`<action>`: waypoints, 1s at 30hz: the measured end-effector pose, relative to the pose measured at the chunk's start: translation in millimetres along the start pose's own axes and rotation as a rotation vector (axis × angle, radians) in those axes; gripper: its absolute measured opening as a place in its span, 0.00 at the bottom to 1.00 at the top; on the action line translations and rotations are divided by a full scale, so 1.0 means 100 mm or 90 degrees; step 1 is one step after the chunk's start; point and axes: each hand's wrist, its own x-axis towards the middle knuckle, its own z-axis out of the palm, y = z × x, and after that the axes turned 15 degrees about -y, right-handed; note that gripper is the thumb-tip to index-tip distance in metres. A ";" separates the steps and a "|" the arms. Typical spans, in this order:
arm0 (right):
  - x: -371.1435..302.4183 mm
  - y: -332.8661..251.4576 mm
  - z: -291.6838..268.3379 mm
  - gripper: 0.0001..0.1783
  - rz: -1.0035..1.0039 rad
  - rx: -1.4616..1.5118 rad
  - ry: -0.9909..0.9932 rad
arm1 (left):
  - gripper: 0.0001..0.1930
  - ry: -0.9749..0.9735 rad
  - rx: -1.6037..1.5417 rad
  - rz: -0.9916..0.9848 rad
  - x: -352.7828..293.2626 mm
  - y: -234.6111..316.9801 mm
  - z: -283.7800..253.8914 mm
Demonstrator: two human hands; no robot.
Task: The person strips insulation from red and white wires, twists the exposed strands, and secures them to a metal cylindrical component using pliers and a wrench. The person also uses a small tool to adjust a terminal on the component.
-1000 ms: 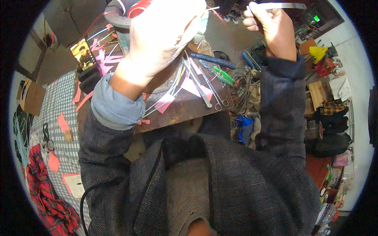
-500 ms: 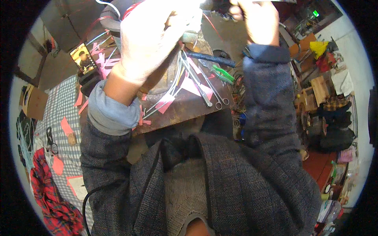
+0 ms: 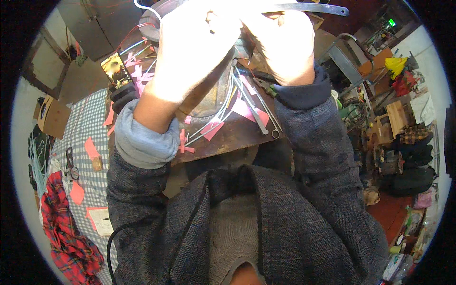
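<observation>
Strong glare whitens both of my hands. My left hand (image 3: 187, 57) is closed at the top centre, over the workbench, and whatever its fingers hold is lost in the brightness. Close beside it, my right hand (image 3: 289, 52) is closed on a flat grey metal strip (image 3: 313, 8), which sticks out to the right and has a small hole near its end. A white cord (image 3: 147, 8) and thin red wires run left of my left hand. Below the hands, several thin metal rods (image 3: 223, 107), scissors (image 3: 274, 128) and pink paper pieces (image 3: 243, 109) lie on the dark workbench (image 3: 228, 142).
A phone (image 3: 115, 70) stands on the left. Beside the bench, a checked cloth (image 3: 88, 128) carries glasses (image 3: 72, 164), pink papers and a notepad (image 3: 100, 221); a red plaid garment (image 3: 64, 232) lies near it. Clutter and a yellow bag (image 3: 395, 67) fill the right side.
My right hand has moved left, close against my left hand. The metal strip now shows more of its length. The whole view has shifted slightly.
</observation>
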 end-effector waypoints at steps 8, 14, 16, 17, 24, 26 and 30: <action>0.27 0.10 -0.20 0.04 -0.026 0.258 0.218 | 0.08 -0.028 0.055 -0.094 -0.08 -0.12 -0.01; 0.13 -0.03 -0.11 0.08 -0.021 -0.040 0.035 | 0.06 -0.040 0.116 -0.121 -0.07 -0.11 -0.03; 0.07 -0.01 -0.03 0.04 0.126 0.121 0.057 | 0.06 -0.037 0.238 -0.132 -0.07 -0.11 -0.03; 0.05 0.03 -0.01 0.04 0.029 0.001 0.052 | 0.07 -0.030 0.212 -0.124 -0.07 -0.11 -0.03; 0.14 0.26 -0.06 0.04 -0.121 -0.078 0.046 | 0.08 -0.010 0.154 -0.073 -0.04 -0.14 -0.01; 0.13 0.22 -0.07 0.05 -0.071 0.004 0.064 | 0.08 -0.015 0.155 -0.080 -0.05 -0.13 -0.02; 0.11 0.10 -0.08 0.06 -0.041 -0.138 0.003 | 0.08 -0.019 0.192 -0.102 -0.06 -0.12 -0.03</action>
